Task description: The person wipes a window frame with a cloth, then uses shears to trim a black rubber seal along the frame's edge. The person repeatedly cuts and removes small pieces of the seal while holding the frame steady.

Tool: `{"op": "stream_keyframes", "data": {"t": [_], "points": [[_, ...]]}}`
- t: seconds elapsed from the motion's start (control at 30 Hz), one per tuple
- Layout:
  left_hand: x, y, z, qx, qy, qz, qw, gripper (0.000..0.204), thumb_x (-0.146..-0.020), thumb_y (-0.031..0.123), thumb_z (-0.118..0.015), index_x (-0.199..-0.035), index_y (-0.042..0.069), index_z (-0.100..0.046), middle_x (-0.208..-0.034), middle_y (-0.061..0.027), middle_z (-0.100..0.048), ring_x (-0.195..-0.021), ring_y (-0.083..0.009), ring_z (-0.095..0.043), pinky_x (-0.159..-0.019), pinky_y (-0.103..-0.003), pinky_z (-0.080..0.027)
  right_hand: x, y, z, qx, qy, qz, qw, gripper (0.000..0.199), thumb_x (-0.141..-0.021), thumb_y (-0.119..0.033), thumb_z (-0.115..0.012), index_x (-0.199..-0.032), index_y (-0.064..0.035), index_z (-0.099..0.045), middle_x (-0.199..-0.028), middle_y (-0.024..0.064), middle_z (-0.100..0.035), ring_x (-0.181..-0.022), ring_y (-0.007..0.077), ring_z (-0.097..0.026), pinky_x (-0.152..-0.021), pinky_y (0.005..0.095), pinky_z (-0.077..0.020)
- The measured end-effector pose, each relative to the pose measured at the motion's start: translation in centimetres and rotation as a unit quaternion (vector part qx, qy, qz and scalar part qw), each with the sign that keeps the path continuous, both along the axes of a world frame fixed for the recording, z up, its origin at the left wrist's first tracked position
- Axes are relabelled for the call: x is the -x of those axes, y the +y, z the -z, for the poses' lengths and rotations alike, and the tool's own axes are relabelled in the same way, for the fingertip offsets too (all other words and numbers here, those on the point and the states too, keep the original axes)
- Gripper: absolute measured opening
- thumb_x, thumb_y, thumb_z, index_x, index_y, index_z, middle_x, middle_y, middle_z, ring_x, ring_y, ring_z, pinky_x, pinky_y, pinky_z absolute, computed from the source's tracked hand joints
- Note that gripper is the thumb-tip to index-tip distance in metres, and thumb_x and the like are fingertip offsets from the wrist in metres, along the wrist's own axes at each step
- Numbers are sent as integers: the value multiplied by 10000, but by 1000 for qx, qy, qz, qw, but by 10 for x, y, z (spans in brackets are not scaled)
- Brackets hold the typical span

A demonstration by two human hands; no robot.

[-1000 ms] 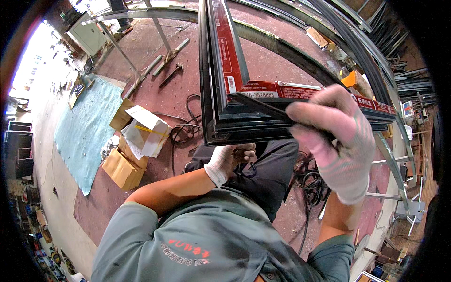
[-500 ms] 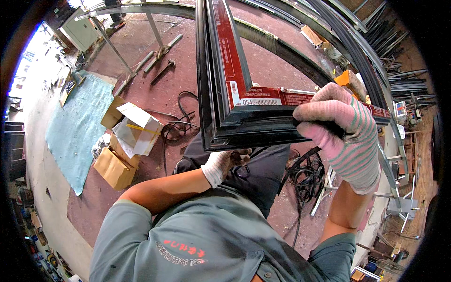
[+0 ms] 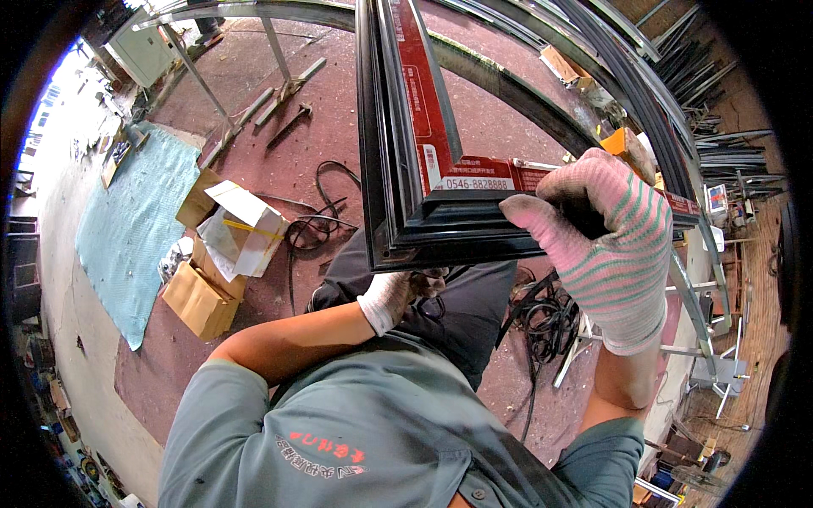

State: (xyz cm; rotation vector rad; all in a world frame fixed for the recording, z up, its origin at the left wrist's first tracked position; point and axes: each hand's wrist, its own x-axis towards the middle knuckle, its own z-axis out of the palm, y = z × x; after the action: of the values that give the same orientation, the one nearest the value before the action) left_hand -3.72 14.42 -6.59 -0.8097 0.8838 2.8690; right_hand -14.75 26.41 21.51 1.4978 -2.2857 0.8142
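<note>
A black profiled frame (image 3: 474, 230) with a mitred corner stands before me, its faces covered in red printed film (image 3: 421, 102). My right hand (image 3: 618, 254), in a pink-and-green striped glove, is at the lower bar. Its thumb lies along the black face and its bent fingers press at the film side. A thin pale strip (image 3: 535, 165) runs along the film's inner edge beside those fingers. Below the corner, my left hand (image 3: 391, 298) in a soiled white glove is curled close to the frame's underside. The frame partly covers its fingertips, so what they hold does not show.
Opened cardboard boxes (image 3: 203, 300) and a pale blue sheet (image 3: 127, 229) lie on the left floor. A hammer (image 3: 290, 127) rests beyond them. Black cables coil at left (image 3: 318, 220) and right (image 3: 546, 326). Metal rails and long profiles (image 3: 627, 93) stretch along the far right.
My right hand has shifted slightly left and turned, with the thumb now stretched farther along the bar and the gap to the fingers wider. My left hand stays beneath the frame.
</note>
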Motion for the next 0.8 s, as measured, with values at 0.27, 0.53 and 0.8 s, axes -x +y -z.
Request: {"op": "stream_keyframes", "data": {"t": [0.27,0.53,0.8], "points": [[0,-4,5,-19,-3,37,999,302,-980,254,-592,-1117,-4,-664,-981,-98,-715,-855,-228,-673,-784,-369,-555,16,-15,2,-36,126,-166,977,352,-885,-162,-707,-1214,-47,-654,-1139,161,-639,-1008,315,-647,-879,375,-508],[3,-4,12,-81,-18,21,996,250,-795,130,-730,-1013,16,-683,-905,-109,-724,-740,-218,-685,-644,-314,-550,18,-18,13,-106,124,-151,975,535,-927,-346,-645,-1343,-16,-586,-1071,177,-657,-946,366,-633,-855,437,-504],[0,-1,3,-55,2,7,998,226,-807,125,-663,-999,6,-669,-910,-125,-711,-759,-251,-686,-694,-367,-567,19,-24,14,-66,87,-136,985,652,-805,-484,-780,-1210,10,-646,-916,167,-669,-827,352,-667,-752,390,-529]]}}
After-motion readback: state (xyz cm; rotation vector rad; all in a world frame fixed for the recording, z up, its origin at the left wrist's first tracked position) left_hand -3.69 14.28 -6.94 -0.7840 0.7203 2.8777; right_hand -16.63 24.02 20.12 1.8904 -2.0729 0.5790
